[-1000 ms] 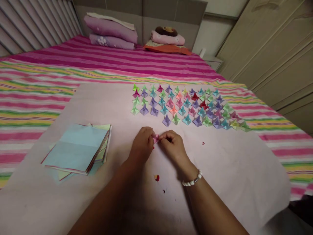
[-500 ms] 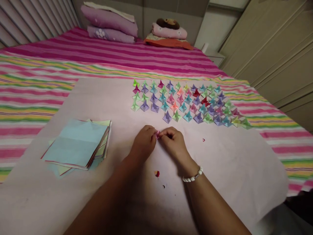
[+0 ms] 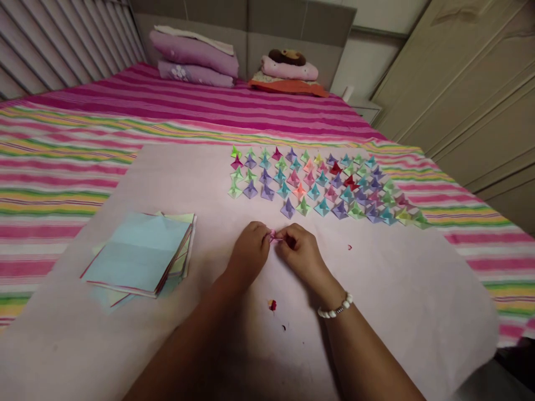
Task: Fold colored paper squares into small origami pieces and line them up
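Note:
Between my two hands is a small pink piece of folded paper (image 3: pixel 273 236), mostly hidden by the fingers. My left hand (image 3: pixel 249 249) pinches its left side, and my right hand (image 3: pixel 300 246), with a white bead bracelet (image 3: pixel 335 308) at the wrist, pinches its right side. Beyond the hands, rows of small folded paper pieces (image 3: pixel 322 208) in green, purple, blue, pink and red stand on the pale board (image 3: pixel 376 289). To the left lies a stack of square paper sheets (image 3: pixel 140 250), a light blue one on top.
Small dark red and yellow marks (image 3: pixel 272 305) show on the board in front of me. The board rests on a striped bedspread (image 3: pixel 50 195). Folded purple bedding (image 3: pixel 196 53) and a pink folded cloth (image 3: pixel 289 68) sit by the headboard; a wardrobe (image 3: pixel 472 94) stands at the right.
The whole view has shifted slightly, so everything appears a little lower. More of the pink paper shows between my fingertips, and both hands still pinch it.

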